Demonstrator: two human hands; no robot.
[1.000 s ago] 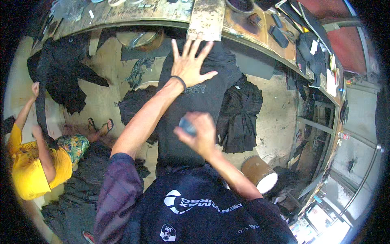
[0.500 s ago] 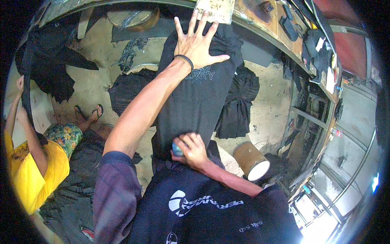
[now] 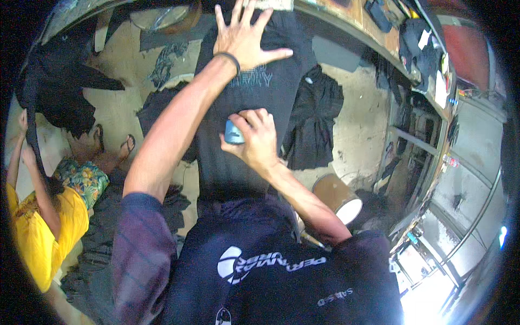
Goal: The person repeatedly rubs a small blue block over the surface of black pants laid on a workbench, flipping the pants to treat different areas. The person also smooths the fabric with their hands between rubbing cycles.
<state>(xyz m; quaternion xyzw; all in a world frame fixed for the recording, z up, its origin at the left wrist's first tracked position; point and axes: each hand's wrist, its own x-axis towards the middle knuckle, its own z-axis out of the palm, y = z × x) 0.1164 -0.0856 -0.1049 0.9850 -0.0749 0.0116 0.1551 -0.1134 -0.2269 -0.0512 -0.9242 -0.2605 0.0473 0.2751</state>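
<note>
A black garment (image 3: pixel 233 173), with a faint lettered print near its far end, lies stretched lengthwise in front of me. My left hand (image 3: pixel 244 40) presses flat on the far end, fingers spread and thumb out to the right; a dark band circles the wrist. In the middle of the cloth my right hand (image 3: pixel 261 138) is wrapped round a short, rounded blue object (image 3: pixel 234 132), which sits against the fabric. Its underside is hidden, and I cannot make out its exact kind.
On the left, a person in a yellow shirt (image 3: pixel 51 233) holds hanging dark cloth. More black garments (image 3: pixel 314 119) drape at both sides. A brown drum with a white end (image 3: pixel 346 211) stands at right. Along the far side runs a cluttered wooden bench (image 3: pixel 346 13).
My right hand has slid the blue object away from me, from the near end to the cloth's middle. My left hand stays spread on the far end. The view has shifted slightly.
</note>
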